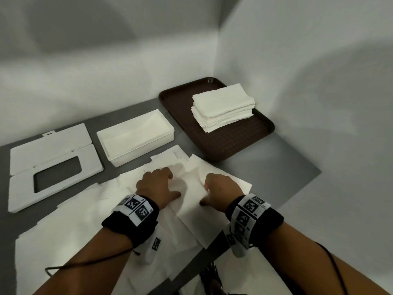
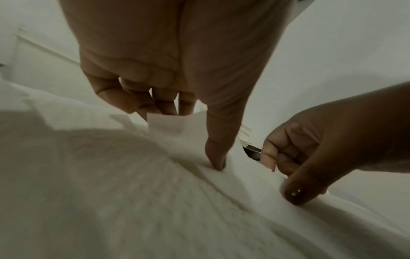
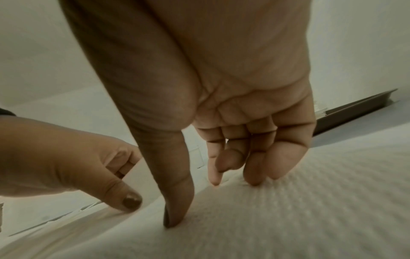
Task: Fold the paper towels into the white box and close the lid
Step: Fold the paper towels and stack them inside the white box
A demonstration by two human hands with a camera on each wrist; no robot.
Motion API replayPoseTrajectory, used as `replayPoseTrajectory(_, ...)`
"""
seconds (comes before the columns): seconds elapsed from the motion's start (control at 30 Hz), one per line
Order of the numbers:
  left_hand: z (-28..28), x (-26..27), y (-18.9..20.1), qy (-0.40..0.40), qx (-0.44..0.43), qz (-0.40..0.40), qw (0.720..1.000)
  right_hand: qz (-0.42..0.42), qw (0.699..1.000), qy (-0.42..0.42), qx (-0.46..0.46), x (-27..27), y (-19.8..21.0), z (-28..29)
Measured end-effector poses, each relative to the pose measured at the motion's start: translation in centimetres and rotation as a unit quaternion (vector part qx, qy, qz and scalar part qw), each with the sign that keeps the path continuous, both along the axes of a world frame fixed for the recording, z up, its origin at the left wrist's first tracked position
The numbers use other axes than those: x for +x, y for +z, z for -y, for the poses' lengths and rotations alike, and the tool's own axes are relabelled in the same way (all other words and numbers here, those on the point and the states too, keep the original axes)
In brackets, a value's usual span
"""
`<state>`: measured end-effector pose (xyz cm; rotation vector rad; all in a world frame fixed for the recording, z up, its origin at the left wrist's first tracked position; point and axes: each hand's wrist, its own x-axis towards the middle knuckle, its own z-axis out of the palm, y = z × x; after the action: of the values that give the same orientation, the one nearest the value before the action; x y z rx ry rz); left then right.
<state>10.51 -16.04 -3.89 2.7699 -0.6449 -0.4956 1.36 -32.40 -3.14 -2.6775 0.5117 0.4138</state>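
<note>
Grey table [image 1: 265, 167] — box [image 1: 144, 154], lid [image 1: 49, 145], tray [image 1: 234, 141], towels [image 1: 106, 220]

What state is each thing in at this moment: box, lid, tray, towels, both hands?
Box: open, lid off.
Lid: flat on the table left of the box, flap swung open.
Tray: on the table, carrying the stack.
Stack: folded, neat.
Loose towels: unfolded, overlapping on the table.
Left hand: pinches a raised edge of the top towel.
Right hand: thumb and bent fingertips on the top towel; grip unclear.

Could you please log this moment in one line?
phase: folding | left hand: gripping paper towel fold | right hand: pressing it | white box: open | lid: off
</note>
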Motion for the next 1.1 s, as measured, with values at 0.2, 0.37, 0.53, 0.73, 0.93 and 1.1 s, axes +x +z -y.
replayPoseTrajectory(0.2,-0.8,-0.2,1.5,-0.077,-0.123,0.003,0.989,0.018,1.0,0.013,0.0,-0.6,0.5,0.2)
replayPoseTrajectory(0.37,-1.4,0.2,4.4,-0.097,-0.207,0.047,0.972,0.034,0.996,0.029,0.083,0.8,2.1,1.1)
replayPoseTrajectory(0.53,-3.0,2.3,6.3,0.004,-0.258,0.053,0.965,0.029,0.968,0.001,0.251,3.2,3.0,2.2)
replayPoseTrajectory(0.73,-6.0,4.7,7.0,0.143,-0.287,0.042,0.946,0.061,0.897,-0.048,0.434,6.7,2.6,2.7)
replayPoseTrajectory(0.93,-8.1,6.5,6.0,0.251,-0.337,-0.008,0.907,0.13,0.784,-0.096,0.6,12.3,2.8,2.0)
replayPoseTrajectory(1.1,-9.4,8.2,4.8,0.319,-0.355,0.001,0.879,0.169,0.792,-0.098,0.578,17.5,3.3,1.6)
